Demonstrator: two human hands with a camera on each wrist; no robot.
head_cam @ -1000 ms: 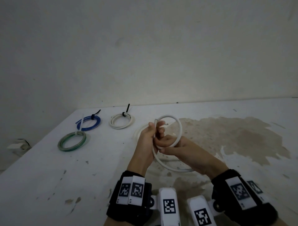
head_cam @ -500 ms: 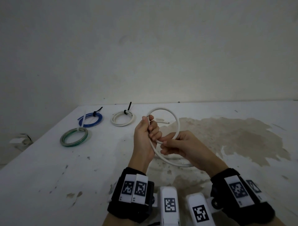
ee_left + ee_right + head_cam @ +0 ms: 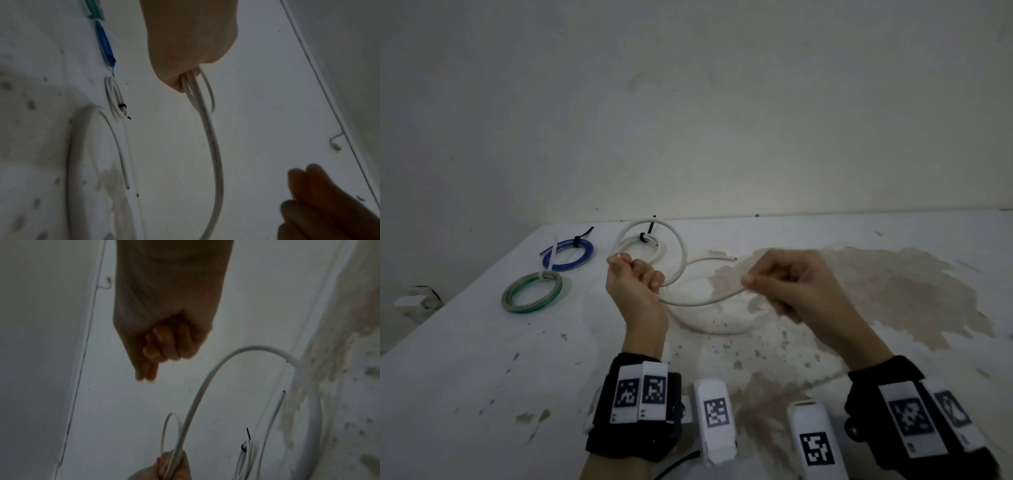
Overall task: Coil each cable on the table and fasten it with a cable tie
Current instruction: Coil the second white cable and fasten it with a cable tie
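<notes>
Wristbands [image 3: 640,404] with black-and-white square markers fill the bottom of the head view. Just above them, at centre frame, the left hand [image 3: 635,287] is raised over the desk [image 3: 465,359], its fingers [image 3: 654,277] curled tight round the white cable [image 3: 681,260] — one loop stands up from the fist. From there the cable sags rightward to the right hand [image 3: 791,284], whose fingers are bunched with the tips together; the head view puts the cable at those fingertips, but the right wrist view shows it passing clear of them, so whether they hold it I cannot tell. The cable's slack lies on the desk under both hands, beside a brown stain [image 3: 876,291]. Farther back, in the upper left of the desk, lie three tied coils — green coil [image 3: 532,293], blue coil [image 3: 568,255], white coil [image 3: 635,248] with a black cable tie [image 3: 649,233].
</notes>
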